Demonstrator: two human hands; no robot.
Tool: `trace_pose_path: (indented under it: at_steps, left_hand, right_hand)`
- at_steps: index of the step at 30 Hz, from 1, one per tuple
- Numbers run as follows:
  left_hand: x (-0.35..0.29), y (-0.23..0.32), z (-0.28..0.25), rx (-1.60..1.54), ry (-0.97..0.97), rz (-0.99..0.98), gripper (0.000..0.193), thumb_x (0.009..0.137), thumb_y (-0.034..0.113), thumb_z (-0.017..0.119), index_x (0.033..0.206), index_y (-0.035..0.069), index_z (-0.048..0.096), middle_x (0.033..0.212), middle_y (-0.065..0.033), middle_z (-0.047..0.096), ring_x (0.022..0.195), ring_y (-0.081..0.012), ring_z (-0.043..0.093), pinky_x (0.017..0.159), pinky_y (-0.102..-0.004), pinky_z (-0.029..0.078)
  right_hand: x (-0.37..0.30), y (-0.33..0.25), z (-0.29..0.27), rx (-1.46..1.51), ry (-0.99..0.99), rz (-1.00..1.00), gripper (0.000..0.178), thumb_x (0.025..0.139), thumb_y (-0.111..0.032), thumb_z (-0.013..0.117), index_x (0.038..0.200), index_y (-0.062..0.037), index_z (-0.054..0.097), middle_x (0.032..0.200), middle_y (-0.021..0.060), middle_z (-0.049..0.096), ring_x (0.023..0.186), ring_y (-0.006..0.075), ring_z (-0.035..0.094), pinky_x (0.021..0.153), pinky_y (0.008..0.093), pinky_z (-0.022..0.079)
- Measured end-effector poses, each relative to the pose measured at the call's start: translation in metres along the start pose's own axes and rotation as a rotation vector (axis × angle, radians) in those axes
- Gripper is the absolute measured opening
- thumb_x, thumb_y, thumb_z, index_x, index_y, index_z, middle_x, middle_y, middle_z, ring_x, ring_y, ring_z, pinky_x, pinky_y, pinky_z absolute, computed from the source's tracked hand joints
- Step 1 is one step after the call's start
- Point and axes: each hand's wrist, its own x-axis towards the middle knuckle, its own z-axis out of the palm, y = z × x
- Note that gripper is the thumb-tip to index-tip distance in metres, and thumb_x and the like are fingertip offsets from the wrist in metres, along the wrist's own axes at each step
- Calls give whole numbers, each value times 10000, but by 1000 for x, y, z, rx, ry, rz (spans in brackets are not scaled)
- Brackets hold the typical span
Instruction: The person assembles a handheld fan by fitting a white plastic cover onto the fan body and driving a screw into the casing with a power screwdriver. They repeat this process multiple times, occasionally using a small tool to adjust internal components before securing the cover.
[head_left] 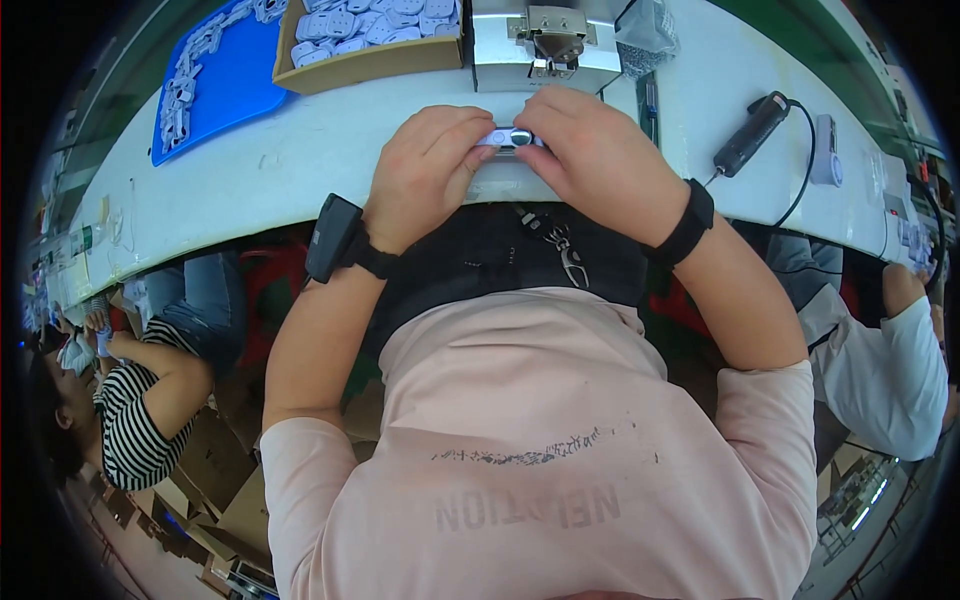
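Between my two hands, just past the table's near edge, is a small white and light-purple plastic part [497,138] with a shiny rounded end. My left hand [428,160] pinches its left end between thumb and fingers. On the other end, by the shiny piece, the fingers of my right hand [590,145] are closed. Directly beyond my hands stands a metal fixture [548,50] with a clamp-like block on top. The underside of the held part is hidden.
A cardboard box [375,68] of pale plastic parts and a blue tray [225,95] with similar pieces stand at the far left. On the right lie a black corded tool [752,133], a white part [827,152] and a dark pen-like tool [649,105]. People sit on both sides.
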Motion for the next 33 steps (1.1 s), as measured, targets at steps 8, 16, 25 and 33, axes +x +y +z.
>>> trace_pose_path:
  at_steps: [8, 16, 25, 33]
  left_hand:
    - [2, 1, 0, -21, -6, -19, 276, 840, 13, 797, 1087, 13, 673, 1072, -133, 728, 948, -335, 691, 847, -423, 560]
    - [3, 0, -2, -47, 8, -33, 285, 823, 0, 802, 1081, 8, 680, 1066, -141, 726, 955, -343, 693, 819, -421, 569]
    - [4, 1, -4, -79, -30, -66, 285, 805, 18, 823, 1061, 8, 698, 1062, -135, 737, 952, -343, 699, 845, -417, 571]
    - [4, -1, -4, -101, 1, -82, 287, 800, 15, 823, 1064, 9, 709, 1072, -127, 740, 959, -336, 696, 836, -409, 564]
  right_hand:
    - [-8, 3, 10, -31, 105, -59, 278, 886, -89, 782, 1138, -26, 682, 1181, 160, 693, 1117, 356, 675, 998, 422, 553]
    - [-6, 5, 11, -50, 110, -66, 290, 884, -104, 793, 1140, -19, 688, 1201, 157, 702, 1171, 359, 666, 1097, 454, 522]
    - [-8, 7, 8, 58, 98, -60, 284, 869, -101, 800, 1120, -18, 697, 1196, 144, 709, 1173, 355, 670, 1090, 465, 529]
    - [-5, 2, 6, 67, 55, 11, 287, 867, -77, 789, 1129, -15, 692, 1177, 155, 708, 1160, 370, 670, 1071, 461, 534]
